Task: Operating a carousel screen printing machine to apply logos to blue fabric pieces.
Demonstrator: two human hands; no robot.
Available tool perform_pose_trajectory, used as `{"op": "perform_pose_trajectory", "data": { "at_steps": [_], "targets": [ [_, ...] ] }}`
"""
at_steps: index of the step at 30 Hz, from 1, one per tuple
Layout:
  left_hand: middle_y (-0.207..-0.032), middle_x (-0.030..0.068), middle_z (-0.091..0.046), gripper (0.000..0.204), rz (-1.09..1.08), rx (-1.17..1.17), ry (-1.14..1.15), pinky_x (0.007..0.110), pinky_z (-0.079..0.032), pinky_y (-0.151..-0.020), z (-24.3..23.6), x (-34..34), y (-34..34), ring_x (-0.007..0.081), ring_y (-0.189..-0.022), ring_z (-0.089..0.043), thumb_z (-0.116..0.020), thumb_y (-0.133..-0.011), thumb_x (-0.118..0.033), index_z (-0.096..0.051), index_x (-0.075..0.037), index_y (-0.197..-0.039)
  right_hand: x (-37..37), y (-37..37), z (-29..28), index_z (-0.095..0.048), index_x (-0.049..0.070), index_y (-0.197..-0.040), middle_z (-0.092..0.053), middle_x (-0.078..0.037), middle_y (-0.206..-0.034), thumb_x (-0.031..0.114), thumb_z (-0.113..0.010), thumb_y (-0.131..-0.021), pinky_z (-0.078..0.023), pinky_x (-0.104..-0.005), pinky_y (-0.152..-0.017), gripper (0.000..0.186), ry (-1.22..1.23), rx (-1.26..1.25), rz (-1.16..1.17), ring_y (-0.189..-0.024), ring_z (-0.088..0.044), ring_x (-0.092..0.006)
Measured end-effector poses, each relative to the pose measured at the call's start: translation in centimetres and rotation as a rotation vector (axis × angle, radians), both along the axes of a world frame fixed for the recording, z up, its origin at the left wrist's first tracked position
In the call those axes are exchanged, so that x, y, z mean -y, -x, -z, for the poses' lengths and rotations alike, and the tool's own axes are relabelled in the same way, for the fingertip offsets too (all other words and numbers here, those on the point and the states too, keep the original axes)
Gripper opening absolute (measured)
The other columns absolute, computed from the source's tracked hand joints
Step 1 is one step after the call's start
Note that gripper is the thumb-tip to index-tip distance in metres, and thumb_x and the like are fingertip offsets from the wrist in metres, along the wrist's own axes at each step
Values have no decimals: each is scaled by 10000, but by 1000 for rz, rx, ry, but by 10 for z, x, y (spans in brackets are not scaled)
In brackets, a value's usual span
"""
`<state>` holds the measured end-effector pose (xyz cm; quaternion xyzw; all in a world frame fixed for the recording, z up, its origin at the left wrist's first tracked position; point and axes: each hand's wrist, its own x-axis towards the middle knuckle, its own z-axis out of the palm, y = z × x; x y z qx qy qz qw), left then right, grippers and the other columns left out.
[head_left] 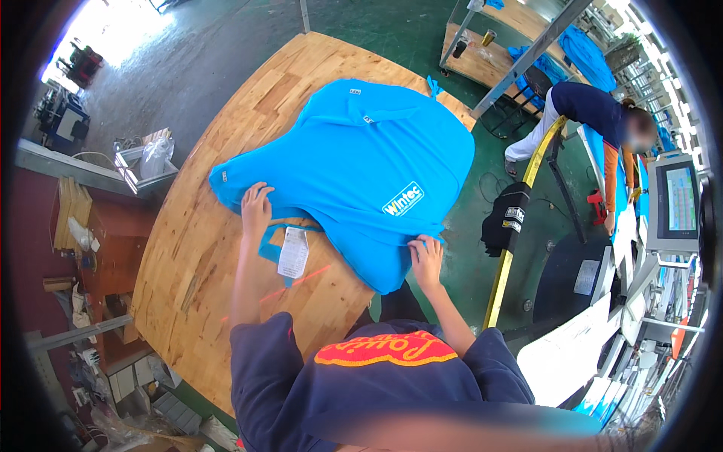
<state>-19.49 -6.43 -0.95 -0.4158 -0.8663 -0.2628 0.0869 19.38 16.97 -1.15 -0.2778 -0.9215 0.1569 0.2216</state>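
A bright blue fabric polo shirt (361,166) lies spread on the pale wooden plank table (196,248). The left hand (256,207), at nine o'clock, presses fingers flat on its edge. The right hand (426,256), at five o'clock, seemingly pinches the hem. A white paper tag (294,252) lies beside the left hand.

- A bright blue shirt (361,166) lies spread on a wooden table (203,248).
- The left hand (256,207) presses its near left edge, beside a white hanging tag (293,253).
- The right hand (426,260) grips its near right edge, fingers closed on the cloth.
- Another person (602,120) bends over beyond a yellow rail (512,241), right.
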Motion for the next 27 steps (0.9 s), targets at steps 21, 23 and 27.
{"op": "perform_pose_trajectory", "data": {
  "at_steps": [21,23,27],
  "targets": [
    [-1364,164,-506,394,-442,-132,85,482,-343,-1047,2,-16,87,384,-1277,-427,-489,-966,-336,-596,-60,-1225,-1,-3,-42,-664,93,-932,-663,-70,-862,100,-611,-863,-500,-360,-673,87,507,18,-296,-757,-640,-253],
    [-1260,164,-582,285,-236,-131,6,423,-409,-998,-11,-68,73,355,-1190,-518,-538,-944,-250,-642,-64,-1133,-58,18,-40,-671,79,-935,-664,-83,-856,56,-619,-853,-499,-350,-675,99,496,-117,-99,-757,-637,-239],
    [-1134,130,-646,173,149,119,-206,394,-465,-928,-37,-191,55,323,-1074,-596,-580,-905,-129,-675,-82,-1042,-179,64,-28,-661,69,-954,-641,-95,-862,49,-617,-863,-492,-342,-676,103,334,-233,90,-749,-622,-234]
  ]
}}
